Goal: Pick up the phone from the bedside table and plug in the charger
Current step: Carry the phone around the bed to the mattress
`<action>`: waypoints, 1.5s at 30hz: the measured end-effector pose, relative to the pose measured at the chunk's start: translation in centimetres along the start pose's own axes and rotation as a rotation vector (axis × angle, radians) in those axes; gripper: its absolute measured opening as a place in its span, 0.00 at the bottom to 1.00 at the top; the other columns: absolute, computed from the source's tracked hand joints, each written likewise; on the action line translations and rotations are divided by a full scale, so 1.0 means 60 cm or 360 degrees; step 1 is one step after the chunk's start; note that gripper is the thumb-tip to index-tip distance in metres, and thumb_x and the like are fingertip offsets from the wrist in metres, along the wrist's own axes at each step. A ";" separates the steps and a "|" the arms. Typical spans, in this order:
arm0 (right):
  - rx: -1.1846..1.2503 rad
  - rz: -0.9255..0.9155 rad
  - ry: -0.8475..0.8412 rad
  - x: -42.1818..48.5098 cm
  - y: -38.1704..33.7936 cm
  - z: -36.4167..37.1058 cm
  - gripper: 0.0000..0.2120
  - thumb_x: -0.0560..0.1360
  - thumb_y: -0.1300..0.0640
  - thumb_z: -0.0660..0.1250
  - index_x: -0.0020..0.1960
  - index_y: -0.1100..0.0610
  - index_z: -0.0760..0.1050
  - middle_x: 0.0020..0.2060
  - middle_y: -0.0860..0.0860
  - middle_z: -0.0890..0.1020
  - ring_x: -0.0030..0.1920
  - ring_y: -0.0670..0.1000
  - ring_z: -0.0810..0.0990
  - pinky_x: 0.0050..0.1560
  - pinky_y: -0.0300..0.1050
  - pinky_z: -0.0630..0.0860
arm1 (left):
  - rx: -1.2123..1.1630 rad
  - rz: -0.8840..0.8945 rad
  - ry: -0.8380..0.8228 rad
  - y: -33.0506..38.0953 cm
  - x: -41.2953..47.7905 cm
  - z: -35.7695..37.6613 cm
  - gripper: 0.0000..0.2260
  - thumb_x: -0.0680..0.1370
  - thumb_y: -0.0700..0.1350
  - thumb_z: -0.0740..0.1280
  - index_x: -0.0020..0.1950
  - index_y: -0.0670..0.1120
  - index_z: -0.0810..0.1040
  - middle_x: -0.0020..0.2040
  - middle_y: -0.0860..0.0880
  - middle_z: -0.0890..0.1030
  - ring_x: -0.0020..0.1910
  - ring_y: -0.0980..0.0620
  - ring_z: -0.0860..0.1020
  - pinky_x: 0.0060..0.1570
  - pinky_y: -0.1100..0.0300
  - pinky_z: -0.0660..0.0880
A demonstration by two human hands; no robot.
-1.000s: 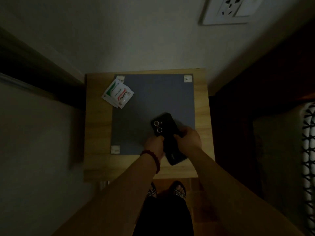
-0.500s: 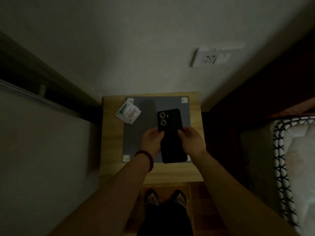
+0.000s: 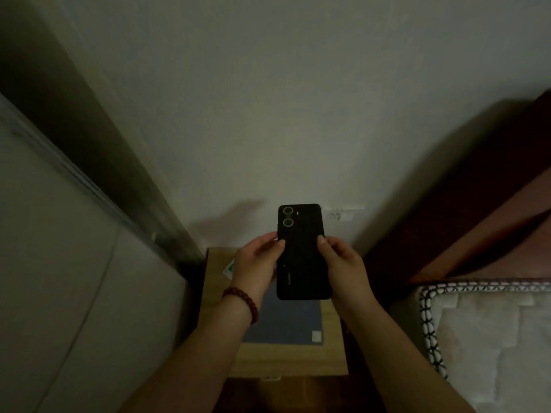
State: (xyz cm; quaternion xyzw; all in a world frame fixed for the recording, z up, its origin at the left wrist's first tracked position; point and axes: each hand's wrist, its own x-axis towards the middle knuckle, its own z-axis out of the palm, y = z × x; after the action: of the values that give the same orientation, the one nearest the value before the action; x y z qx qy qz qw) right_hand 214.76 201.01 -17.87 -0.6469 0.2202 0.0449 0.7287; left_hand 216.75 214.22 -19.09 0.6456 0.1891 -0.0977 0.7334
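A black phone [image 3: 301, 257] with two round camera lenses at its top is held upright in the air, its back facing me. My left hand [image 3: 256, 265] grips its left edge and wears a red bead bracelet at the wrist. My right hand [image 3: 343, 263] grips its right edge. Below them stands the wooden bedside table [image 3: 286, 357] with a blue-grey mat [image 3: 286, 323] on top. A white wall socket [image 3: 343, 212] shows just right of the phone's top, partly hidden by it. No charger or cable is in view.
A white packet [image 3: 229, 268] peeks out beside my left hand on the table. A dark wooden headboard [image 3: 465, 210] and a mattress [image 3: 489, 338] with black-and-white piping lie to the right. A pale wall panel fills the left.
Both hands have lifted the phone off the mat and raised it upright in front of the wall. The view has tilted up, so the socket now sits beside the phone.
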 end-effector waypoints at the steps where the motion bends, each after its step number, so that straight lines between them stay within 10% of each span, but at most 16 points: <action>1: 0.0038 -0.0031 -0.0031 -0.013 -0.024 0.004 0.10 0.78 0.53 0.63 0.50 0.59 0.78 0.44 0.56 0.86 0.44 0.55 0.86 0.46 0.56 0.83 | -0.0029 0.0052 0.0014 0.026 -0.015 -0.001 0.07 0.74 0.44 0.67 0.51 0.51 0.81 0.47 0.50 0.84 0.44 0.55 0.82 0.37 0.61 0.78; 25: 0.0220 0.0011 -0.1445 -0.220 -0.196 -0.015 0.05 0.76 0.59 0.66 0.50 0.54 0.79 0.36 0.48 0.87 0.38 0.51 0.86 0.31 0.44 0.82 | -0.0777 0.0666 0.1263 0.150 -0.402 0.055 0.05 0.76 0.43 0.64 0.49 0.48 0.79 0.42 0.49 0.83 0.35 0.55 0.82 0.28 0.63 0.77; 45: -0.0189 0.0347 -0.2718 -0.865 0.010 0.027 0.05 0.76 0.58 0.64 0.50 0.54 0.77 0.36 0.50 0.86 0.37 0.51 0.86 0.30 0.44 0.80 | -0.1116 0.0959 0.2469 -0.053 -1.054 -0.107 0.06 0.75 0.42 0.62 0.48 0.46 0.78 0.39 0.47 0.83 0.37 0.50 0.81 0.34 0.58 0.78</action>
State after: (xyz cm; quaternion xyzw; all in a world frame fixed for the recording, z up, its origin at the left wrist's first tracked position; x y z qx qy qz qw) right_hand 168.30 214.08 1.35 -0.4039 -0.3450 0.5969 0.6014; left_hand 157.06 213.69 2.95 0.2916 0.4723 0.6247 0.5492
